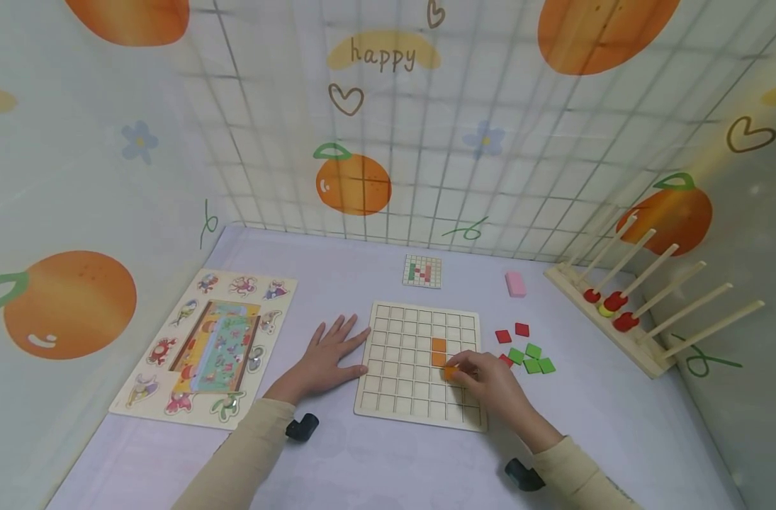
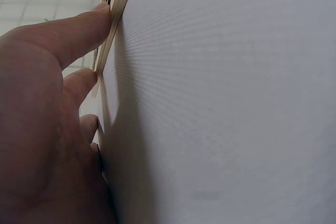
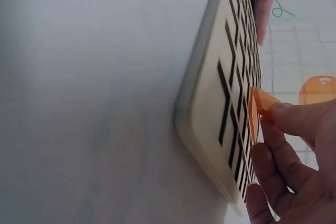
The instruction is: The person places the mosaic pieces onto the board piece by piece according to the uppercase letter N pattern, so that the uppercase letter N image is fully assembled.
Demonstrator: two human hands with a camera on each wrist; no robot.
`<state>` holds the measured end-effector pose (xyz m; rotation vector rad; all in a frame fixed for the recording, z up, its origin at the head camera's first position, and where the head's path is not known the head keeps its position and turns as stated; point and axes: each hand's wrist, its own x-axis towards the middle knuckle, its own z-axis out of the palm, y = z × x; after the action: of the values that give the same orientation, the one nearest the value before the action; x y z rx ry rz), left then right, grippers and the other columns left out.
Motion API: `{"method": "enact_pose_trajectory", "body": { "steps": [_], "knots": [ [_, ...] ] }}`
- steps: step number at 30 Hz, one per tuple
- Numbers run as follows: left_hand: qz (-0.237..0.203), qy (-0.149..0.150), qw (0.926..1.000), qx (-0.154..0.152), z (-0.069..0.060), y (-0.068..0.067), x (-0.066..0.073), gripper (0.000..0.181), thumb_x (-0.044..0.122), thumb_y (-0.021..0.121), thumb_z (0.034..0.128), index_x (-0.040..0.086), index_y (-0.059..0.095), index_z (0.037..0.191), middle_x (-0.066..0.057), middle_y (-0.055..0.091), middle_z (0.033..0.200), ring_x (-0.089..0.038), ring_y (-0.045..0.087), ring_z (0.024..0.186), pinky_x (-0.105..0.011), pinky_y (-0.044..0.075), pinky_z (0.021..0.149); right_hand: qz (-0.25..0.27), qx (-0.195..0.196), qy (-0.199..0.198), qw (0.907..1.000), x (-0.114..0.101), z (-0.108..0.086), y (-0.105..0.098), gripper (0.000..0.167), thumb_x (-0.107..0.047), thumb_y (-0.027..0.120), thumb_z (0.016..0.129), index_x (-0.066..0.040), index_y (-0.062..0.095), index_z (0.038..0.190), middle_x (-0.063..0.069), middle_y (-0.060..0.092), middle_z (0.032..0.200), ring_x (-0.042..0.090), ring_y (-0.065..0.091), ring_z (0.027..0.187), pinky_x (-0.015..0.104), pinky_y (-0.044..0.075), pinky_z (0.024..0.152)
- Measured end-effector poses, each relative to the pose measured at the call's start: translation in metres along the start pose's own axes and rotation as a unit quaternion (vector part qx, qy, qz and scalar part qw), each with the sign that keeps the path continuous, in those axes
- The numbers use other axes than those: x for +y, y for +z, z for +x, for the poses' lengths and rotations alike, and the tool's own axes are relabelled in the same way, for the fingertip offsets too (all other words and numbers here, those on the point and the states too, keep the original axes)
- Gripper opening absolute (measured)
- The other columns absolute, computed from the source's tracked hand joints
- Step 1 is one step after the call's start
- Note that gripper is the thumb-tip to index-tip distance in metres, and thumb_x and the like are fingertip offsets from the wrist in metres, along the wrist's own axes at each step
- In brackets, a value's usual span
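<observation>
A wooden grid board lies flat on the table in the head view. Two orange square tiles sit in its cells, one below the other. Just below them, my right hand pinches another orange tile between thumb and finger. In the right wrist view that tile is tilted against the board's face. My left hand rests spread on the table, its thumb and index finger touching the board's left edge. The left wrist view shows the thumb against that edge.
Loose green tiles and red tiles lie right of the board. A small pattern card and a pink block are behind it. A picture puzzle lies left; a peg stand with rings stands right.
</observation>
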<state>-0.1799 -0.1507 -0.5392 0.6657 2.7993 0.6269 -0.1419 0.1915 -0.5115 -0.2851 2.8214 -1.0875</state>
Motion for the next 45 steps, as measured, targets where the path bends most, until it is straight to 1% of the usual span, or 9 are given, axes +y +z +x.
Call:
{"method": "enact_pose_trajectory", "body": {
  "steps": [5,10,15,19,21,25,33,40,45],
  "knots": [
    [-0.003,-0.001,1.0,0.0,0.0,0.0,0.0,0.076,0.058,0.059,0.0966,0.026,0.033,0.161,-0.006,0.012,0.17,-0.031,0.002,0.157,-0.056,-0.004,0.125,-0.001,0.001,0.008,1.0,-0.005,0.0,0.006,0.018,-0.013,0.081,0.088,-0.024,0.077,0.102,-0.011,0.069,0.097,0.014,0.058,0.093,0.034,0.057,0.084],
    [-0.003,-0.002,1.0,-0.001,0.0,0.001,-0.001,0.076,0.058,0.059,0.0967,0.026,0.033,0.161,-0.006,0.011,0.171,-0.031,0.001,0.157,-0.056,-0.005,0.125,-0.005,0.005,0.008,0.9999,-0.006,0.0,0.013,0.018,-0.015,0.082,0.088,-0.027,0.078,0.1,-0.013,0.07,0.102,0.013,0.058,0.097,0.035,0.057,0.087],
    [-0.003,0.0,1.0,-0.001,0.0,0.001,-0.001,0.076,0.058,0.059,0.0968,0.026,0.033,0.161,-0.006,0.011,0.171,-0.031,0.001,0.157,-0.056,-0.005,0.125,-0.017,0.012,-0.016,0.9996,-0.005,0.002,0.019,0.019,-0.017,0.083,0.087,-0.027,0.078,0.103,-0.017,0.069,0.096,0.01,0.056,0.091,0.032,0.055,0.082],
    [-0.005,0.0,1.0,-0.001,0.0,0.001,-0.002,0.076,0.058,0.059,0.0968,0.026,0.033,0.161,-0.006,0.01,0.171,-0.031,0.001,0.157,-0.056,-0.005,0.125,-0.019,0.015,-0.03,0.9993,-0.007,0.002,0.021,0.02,-0.016,0.083,0.087,-0.026,0.077,0.104,-0.018,0.068,0.094,0.009,0.055,0.091,0.031,0.054,0.084],
    [-0.005,0.0,1.0,-0.001,0.0,0.001,-0.002,0.076,0.058,0.059,0.0968,0.026,0.033,0.161,-0.006,0.01,0.171,-0.031,0.0,0.157,-0.056,-0.005,0.125,-0.023,0.02,-0.04,0.9987,-0.008,0.002,0.022,0.02,-0.014,0.083,0.087,-0.025,0.077,0.102,-0.017,0.068,0.094,0.009,0.055,0.092,0.031,0.054,0.083],
    [0.0,-0.003,1.0,-0.003,0.001,0.002,-0.002,0.076,0.059,0.058,0.0967,0.027,0.032,0.161,-0.005,0.009,0.171,-0.03,0.0,0.157,-0.056,-0.005,0.125,-0.038,0.03,-0.051,0.9976,-0.009,0.001,0.023,0.02,-0.013,0.084,0.085,-0.025,0.076,0.1,-0.013,0.066,0.094,0.01,0.052,0.089,0.029,0.051,0.076],
    [0.0,-0.006,1.0,-0.003,0.001,0.004,-0.003,0.077,0.06,0.058,0.0964,0.028,0.032,0.161,-0.005,0.009,0.171,-0.029,-0.001,0.157,-0.055,-0.006,0.125,-0.049,0.014,-0.028,0.9983,-0.007,0.002,0.024,0.02,-0.018,0.085,0.084,-0.025,0.076,0.101,-0.013,0.062,0.1,0.009,0.05,0.092,0.028,0.05,0.076],
    [0.0,-0.006,1.0,-0.004,0.001,0.004,-0.003,0.077,0.06,0.058,0.0966,0.028,0.032,0.161,-0.005,0.009,0.171,-0.029,-0.001,0.157,-0.055,-0.007,0.125,-0.067,0.014,-0.038,0.997,-0.006,0.001,0.025,0.021,-0.018,0.085,0.085,-0.022,0.079,0.105,-0.013,0.062,0.1,0.009,0.049,0.091,0.026,0.048,0.074],
    [0.0,-0.007,1.0,-0.005,0.002,0.003,-0.002,0.077,0.059,0.058,0.0966,0.027,0.032,0.161,-0.005,0.009,0.171,-0.029,-0.001,0.157,-0.055,-0.006,0.125,-0.071,0.017,-0.046,0.9963,-0.005,0.0,0.026,0.018,-0.018,0.085,0.085,-0.023,0.079,0.101,-0.013,0.061,0.099,0.009,0.05,0.092,0.026,0.048,0.073]
  ]
}}
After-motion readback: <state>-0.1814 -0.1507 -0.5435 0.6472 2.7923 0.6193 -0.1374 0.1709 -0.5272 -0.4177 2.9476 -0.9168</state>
